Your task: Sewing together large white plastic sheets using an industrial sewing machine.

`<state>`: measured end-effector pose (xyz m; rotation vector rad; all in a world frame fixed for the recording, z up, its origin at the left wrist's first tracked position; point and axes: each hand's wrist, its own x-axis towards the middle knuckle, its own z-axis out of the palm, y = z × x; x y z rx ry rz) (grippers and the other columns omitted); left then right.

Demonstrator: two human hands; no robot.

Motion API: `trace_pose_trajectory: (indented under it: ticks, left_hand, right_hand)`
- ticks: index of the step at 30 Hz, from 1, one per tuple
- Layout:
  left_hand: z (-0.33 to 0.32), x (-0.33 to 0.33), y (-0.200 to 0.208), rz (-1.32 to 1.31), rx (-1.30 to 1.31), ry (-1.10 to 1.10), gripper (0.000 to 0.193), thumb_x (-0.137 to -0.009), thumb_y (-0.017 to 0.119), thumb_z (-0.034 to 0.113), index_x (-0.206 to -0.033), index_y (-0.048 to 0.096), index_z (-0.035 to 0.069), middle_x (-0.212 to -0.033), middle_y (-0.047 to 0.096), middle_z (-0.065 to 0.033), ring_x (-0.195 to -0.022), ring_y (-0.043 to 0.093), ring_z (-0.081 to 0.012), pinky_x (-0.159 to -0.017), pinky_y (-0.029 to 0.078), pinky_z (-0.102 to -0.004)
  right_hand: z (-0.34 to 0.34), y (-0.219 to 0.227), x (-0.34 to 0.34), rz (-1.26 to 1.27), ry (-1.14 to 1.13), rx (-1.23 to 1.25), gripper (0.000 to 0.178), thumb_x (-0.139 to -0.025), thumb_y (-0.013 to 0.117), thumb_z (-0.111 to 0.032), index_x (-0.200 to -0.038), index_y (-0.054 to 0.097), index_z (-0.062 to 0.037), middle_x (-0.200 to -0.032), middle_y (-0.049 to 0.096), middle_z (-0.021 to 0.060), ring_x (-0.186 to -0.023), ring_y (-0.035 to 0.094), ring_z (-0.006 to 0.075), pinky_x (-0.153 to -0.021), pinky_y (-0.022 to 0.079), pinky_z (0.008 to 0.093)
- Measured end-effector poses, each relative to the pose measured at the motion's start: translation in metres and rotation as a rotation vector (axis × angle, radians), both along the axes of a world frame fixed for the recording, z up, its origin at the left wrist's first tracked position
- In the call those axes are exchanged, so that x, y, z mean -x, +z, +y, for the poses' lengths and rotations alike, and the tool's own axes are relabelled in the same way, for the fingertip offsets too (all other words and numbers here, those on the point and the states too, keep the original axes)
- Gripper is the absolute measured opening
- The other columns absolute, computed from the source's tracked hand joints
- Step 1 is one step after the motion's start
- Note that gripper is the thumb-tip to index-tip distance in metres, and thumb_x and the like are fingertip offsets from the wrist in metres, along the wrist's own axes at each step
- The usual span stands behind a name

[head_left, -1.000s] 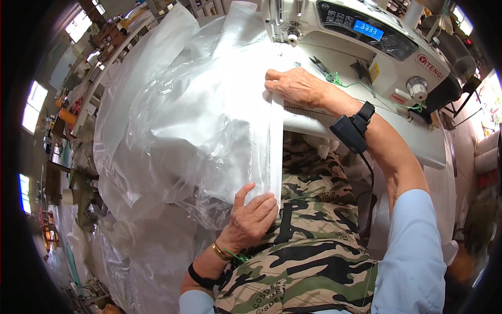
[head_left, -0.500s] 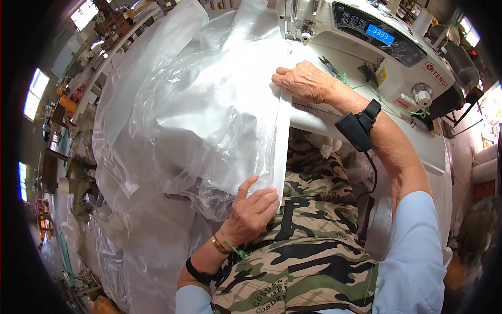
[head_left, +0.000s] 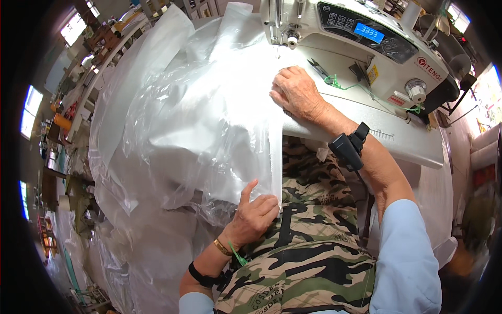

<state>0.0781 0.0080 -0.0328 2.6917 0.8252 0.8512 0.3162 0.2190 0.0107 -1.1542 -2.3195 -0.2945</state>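
Observation:
A large, shiny white plastic sheet (head_left: 183, 131) lies bunched across the left and middle, its straight folded edge running from the sewing machine (head_left: 334, 36) toward my lap. My left hand (head_left: 254, 217) grips the near end of that edge, fingers pressed together and the thumb raised over the sheet. Close in front of the machine's needle area, my right hand (head_left: 299, 94) has its fingers curled at the far part of the same edge. Its fingertips are partly hidden, and bright glare washes out the sheet beside them.
On the machine bed, dark thread snips (head_left: 318, 68) lie beside a tangle of green thread (head_left: 333, 81). A lit blue display (head_left: 369, 32) and a round handwheel-like knob (head_left: 416, 90) are on the machine. Cluttered shelves (head_left: 78, 115) stand at far left.
The view has shifted, so the machine appears further left. My right hand's fingers are more curled than before, and my left hand keeps its hold on the sheet's near end.

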Motion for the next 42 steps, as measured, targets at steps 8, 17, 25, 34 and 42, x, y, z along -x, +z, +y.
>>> trace_pose_trajectory:
  ticks: [8,17,25,34,42]
  left_hand:
    - [0.020,0.010,0.000,0.026,0.005,-0.031,0.008,-0.083,0.064,0.000,-0.082,0.064,0.008,-0.091,0.065,-0.0003,-0.093,0.069,-0.0149,-0.119,0.023,-0.0616]
    - [0.062,0.006,0.023,0.043,-0.034,-0.011,0.010,-0.083,0.063,-0.003,-0.080,0.062,0.006,-0.089,0.063,-0.0028,-0.095,0.070,-0.0180,-0.119,0.022,-0.0645]
    - [0.103,-0.015,0.035,0.090,-0.130,0.055,0.008,-0.083,0.057,-0.003,-0.084,0.056,0.005,-0.092,0.062,-0.0060,-0.098,0.066,-0.0204,-0.117,0.028,-0.0631]
    - [0.159,-0.041,0.049,0.151,-0.218,0.171,0.006,-0.086,0.054,-0.002,-0.085,0.054,0.003,-0.091,0.060,-0.0087,-0.090,0.064,-0.0257,-0.116,0.030,-0.0605]
    - [0.216,-0.071,0.046,0.038,-0.192,0.195,0.005,-0.086,0.058,-0.001,-0.088,0.055,0.002,-0.084,0.056,-0.0119,-0.086,0.061,-0.0314,-0.113,0.033,-0.0591]
  right_hand:
    - [0.003,0.003,-0.003,0.021,0.021,0.138,0.026,-0.088,0.072,-0.025,-0.094,0.064,-0.0016,-0.104,0.066,0.0154,-0.102,0.059,0.0311,-0.094,0.046,0.0418]
    - [0.011,-0.003,-0.013,-0.062,0.078,0.327,0.068,-0.096,0.056,-0.055,-0.126,0.056,0.0053,-0.143,0.050,0.0290,-0.137,0.044,0.0393,-0.114,0.030,0.0481]
    - [0.012,-0.002,-0.014,-0.055,0.135,0.318,0.075,-0.099,0.052,-0.055,-0.138,0.048,0.0082,-0.148,0.043,0.0329,-0.142,0.038,0.0412,-0.117,0.028,0.0479]
    - [0.013,0.000,-0.015,-0.037,0.155,0.333,0.064,-0.101,0.053,-0.043,-0.137,0.049,0.0093,-0.148,0.044,0.0314,-0.144,0.036,0.0409,-0.117,0.029,0.0475]
    - [0.021,-0.005,-0.020,0.111,0.207,0.320,0.046,-0.097,0.049,-0.017,-0.135,0.051,0.0100,-0.142,0.050,0.0309,-0.138,0.045,0.0398,-0.113,0.035,0.0474]
